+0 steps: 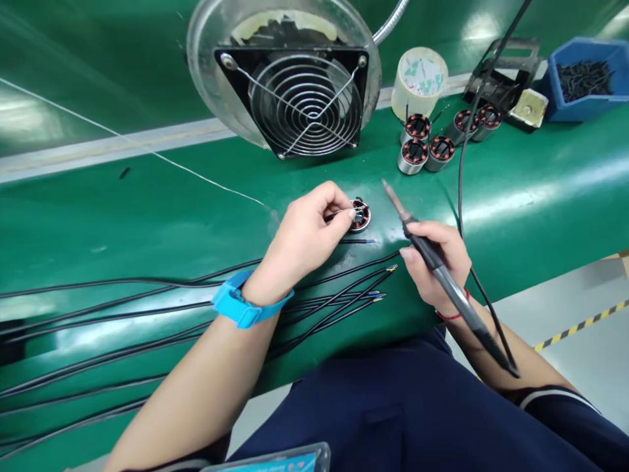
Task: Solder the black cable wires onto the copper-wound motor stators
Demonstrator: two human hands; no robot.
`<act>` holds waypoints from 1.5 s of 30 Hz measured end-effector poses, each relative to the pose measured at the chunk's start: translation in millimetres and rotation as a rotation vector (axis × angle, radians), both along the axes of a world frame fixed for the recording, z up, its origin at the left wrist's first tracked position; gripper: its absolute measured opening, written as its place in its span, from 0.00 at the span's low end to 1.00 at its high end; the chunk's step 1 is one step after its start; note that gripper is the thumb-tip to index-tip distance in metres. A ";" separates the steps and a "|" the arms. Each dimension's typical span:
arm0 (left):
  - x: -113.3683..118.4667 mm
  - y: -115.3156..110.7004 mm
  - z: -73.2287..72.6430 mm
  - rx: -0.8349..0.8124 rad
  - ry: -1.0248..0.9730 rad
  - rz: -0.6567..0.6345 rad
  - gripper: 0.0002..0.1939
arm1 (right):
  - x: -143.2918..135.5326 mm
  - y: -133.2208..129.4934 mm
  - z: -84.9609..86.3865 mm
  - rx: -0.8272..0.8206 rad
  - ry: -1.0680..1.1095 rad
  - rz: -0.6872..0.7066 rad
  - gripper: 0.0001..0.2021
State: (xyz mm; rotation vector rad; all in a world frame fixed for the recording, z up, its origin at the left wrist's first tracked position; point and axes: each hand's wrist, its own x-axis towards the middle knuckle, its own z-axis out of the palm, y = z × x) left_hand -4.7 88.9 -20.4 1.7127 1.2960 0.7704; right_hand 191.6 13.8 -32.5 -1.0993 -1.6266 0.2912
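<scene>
My right hand point(437, 262) is closed round the dark handle of a soldering iron point(445, 278), whose tip points up and left, apart from the work. My left hand point(317, 226) is pinched at the near-left side of a small motor stator point(361, 216) with copper windings, standing on the green bench. Thin bright wire shows at its fingertips over the stator, with a dark cable end partly hidden in the fingers. A thin pale solder wire point(196, 174) runs in from the left toward this hand. Black cables point(344, 298) with stripped coloured ends lie below my left wrist.
A fume fan point(312, 105) with a wire guard stands behind the stator. Several more stators point(413, 154), a tape roll point(421, 78), an iron stand point(506, 72) and a blue bin point(584, 78) of small black pieces are at back right. The iron's cord point(462, 170) crosses the bench.
</scene>
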 end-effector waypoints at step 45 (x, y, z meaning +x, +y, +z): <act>4.0 1.4 1.6 -0.029 -0.115 0.074 0.06 | -3.6 3.0 -1.0 0.003 -0.007 0.049 0.05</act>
